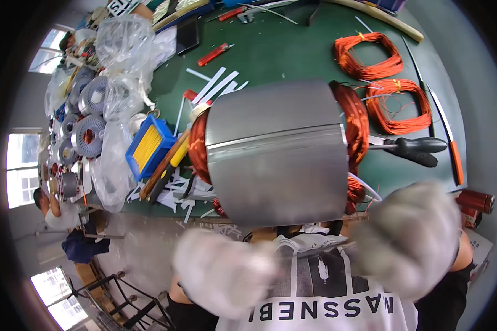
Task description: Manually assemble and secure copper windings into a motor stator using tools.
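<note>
A large grey metal motor stator (276, 160) lies on its side on the green workbench. Copper windings bulge from its left end (199, 146) and its right end (354, 124). My left hand (223, 270), in a white glove, is in front of the bench edge, below the stator and apart from it. My right hand (408, 240), gloved in white too, is raised to the right, near the stator's lower right corner. Both gloves are smeared by motion, so their fingers cannot be made out. Nothing can be seen held in either one.
Two orange wire coils (398, 107) lie to the right, near black-handled tools (417, 148) and an orange-handled blade (455, 160). Left are a blue tray (152, 146) of yellow strips, paper scraps (176, 190) and plastic bags (113, 160). A person (61, 212) works at far left.
</note>
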Motion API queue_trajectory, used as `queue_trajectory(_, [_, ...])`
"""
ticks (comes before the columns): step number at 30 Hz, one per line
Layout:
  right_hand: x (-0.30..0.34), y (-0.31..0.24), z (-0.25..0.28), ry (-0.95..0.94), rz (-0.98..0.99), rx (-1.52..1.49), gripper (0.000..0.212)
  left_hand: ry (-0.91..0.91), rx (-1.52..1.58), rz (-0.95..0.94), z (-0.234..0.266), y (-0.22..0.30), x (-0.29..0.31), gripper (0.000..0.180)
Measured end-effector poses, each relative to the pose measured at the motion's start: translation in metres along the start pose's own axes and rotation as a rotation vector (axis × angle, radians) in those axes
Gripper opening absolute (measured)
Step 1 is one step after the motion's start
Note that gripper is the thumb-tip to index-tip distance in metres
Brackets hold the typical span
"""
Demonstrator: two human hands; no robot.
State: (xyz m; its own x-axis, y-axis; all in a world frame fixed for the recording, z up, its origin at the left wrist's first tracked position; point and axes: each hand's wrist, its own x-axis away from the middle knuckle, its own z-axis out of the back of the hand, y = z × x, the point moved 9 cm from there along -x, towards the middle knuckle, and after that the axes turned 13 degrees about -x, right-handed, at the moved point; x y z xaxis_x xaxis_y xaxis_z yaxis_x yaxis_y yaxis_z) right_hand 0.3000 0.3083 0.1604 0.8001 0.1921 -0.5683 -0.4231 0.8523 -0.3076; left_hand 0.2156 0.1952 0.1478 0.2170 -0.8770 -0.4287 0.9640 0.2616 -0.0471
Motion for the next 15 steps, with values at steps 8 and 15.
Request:
queue_trajectory(8, [0.048, 0.110, -0.018, -0.239, -0.524, 0.296, 0.022, -0.194, -0.145, 1.042, -0.088, -0.155, 0.166, 0.018])
queue_trajectory(15, [0.057, 0.131, -0.042, -0.381, -0.527, 0.264, 0.024, 0.487, 0.187, 0.454, -0.028, -0.081, 0.028, 0.050])
